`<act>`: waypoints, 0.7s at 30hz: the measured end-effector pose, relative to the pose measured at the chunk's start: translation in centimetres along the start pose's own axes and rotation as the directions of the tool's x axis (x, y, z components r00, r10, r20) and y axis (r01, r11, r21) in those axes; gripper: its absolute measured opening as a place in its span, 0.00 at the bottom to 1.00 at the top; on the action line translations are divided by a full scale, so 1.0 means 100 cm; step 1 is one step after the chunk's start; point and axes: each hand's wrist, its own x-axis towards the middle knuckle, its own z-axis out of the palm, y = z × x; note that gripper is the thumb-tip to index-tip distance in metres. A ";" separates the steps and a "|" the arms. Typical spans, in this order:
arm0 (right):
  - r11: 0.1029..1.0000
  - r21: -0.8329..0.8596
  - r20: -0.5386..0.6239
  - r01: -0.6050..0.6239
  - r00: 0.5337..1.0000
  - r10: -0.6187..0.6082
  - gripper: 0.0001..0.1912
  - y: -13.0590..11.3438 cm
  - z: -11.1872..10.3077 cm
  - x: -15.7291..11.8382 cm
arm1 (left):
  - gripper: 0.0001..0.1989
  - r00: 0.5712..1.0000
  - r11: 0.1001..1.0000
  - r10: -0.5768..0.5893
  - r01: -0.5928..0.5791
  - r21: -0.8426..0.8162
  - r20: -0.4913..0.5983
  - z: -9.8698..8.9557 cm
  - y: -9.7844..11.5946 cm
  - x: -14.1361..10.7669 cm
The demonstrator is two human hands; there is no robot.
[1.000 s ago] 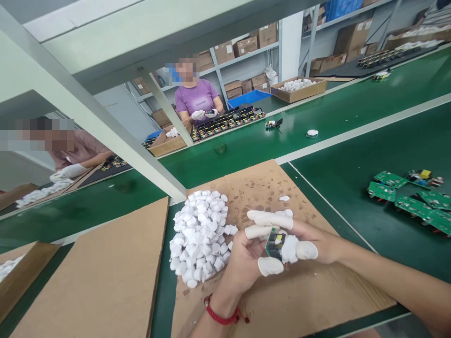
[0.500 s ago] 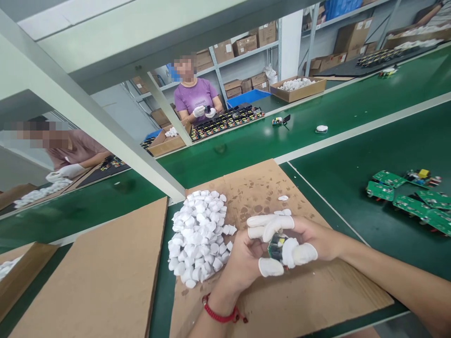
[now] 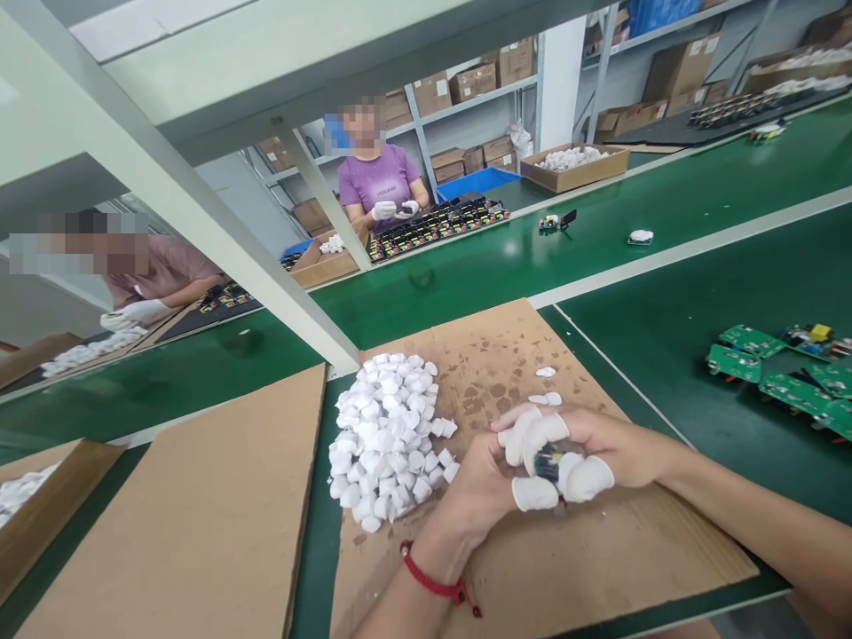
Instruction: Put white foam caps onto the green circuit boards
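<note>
Over the cardboard sheet (image 3: pixel 506 568), both my hands hold one small circuit board assembly (image 3: pixel 549 463) with dark and yellow parts. My left hand (image 3: pixel 489 475), with a red cord bracelet at the wrist, grips its left side; its thumb wears a white finger cover. My right hand (image 3: pixel 599 453), also in white finger covers, wraps around the far side, its thumb pressing a white piece (image 3: pixel 568 472) against the board. Fingers hide much of the assembly. Left of my hands lies a heap of small white pieces (image 3: pixel 390 435). A few loose white pieces (image 3: pixel 546 399) lie beyond my right hand.
Several green circuit boards (image 3: pixel 792 395) lie at right. A green conveyor (image 3: pixel 459 266) crosses ahead, carrying a board assembly (image 3: pixel 551 224). A slanted metal post (image 3: pixel 266 275) stands at left, near another cardboard sheet (image 3: pixel 193 515). Two co-workers work across the conveyor.
My fingers have closed more tightly around the circuit board assembly, covering more of it. Items on the conveyor have moved right. The view has shifted slightly.
</note>
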 end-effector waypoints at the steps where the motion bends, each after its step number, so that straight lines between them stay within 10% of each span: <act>1: 1.000 -0.029 -0.014 0.007 1.000 -0.008 0.14 0.000 0.001 0.000 | 0.20 1.000 1.000 0.008 -0.008 0.005 -0.001 0.000 0.001 0.000; 21: 0.971 0.172 -0.123 0.164 0.982 -0.144 0.23 0.010 0.004 0.002 | 0.23 0.998 0.998 0.060 -0.059 0.030 -0.032 0.000 0.001 0.000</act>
